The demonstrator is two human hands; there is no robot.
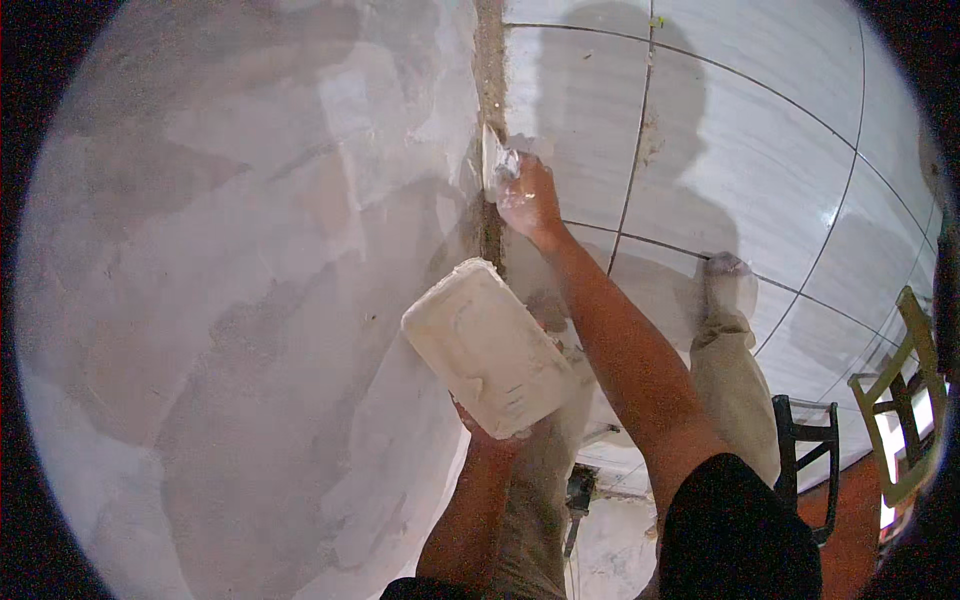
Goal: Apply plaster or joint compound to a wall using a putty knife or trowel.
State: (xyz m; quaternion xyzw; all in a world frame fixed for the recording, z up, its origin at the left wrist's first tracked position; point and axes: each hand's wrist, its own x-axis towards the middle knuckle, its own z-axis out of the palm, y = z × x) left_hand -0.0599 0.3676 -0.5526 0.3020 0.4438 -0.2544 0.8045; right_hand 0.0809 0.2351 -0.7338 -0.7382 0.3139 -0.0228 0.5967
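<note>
My left hand (492,436) holds a rectangular plaster board (490,350) from beneath; the board hides most of its fingers. The board's face is coated with cream plaster, thicker along its far edge. Farther off, my right hand (532,203) is closed around a putty knife (491,165), with white smears on the fingers. The knife's pale blade lies against the bottom of the plastered wall (270,270), at the rough brown joint (489,60) where wall and tiled floor meet. The hand covers most of the knife's handle.
White floor tiles (590,80) with dark joints spread to the right, crossed by my shadow. My foot (730,283) and trousered leg (725,370) are on them. A dark chair (808,460) and an olive-coloured chair (905,420) stand at the right. A dark plug-like object (580,490) with a cord is low in the middle.
</note>
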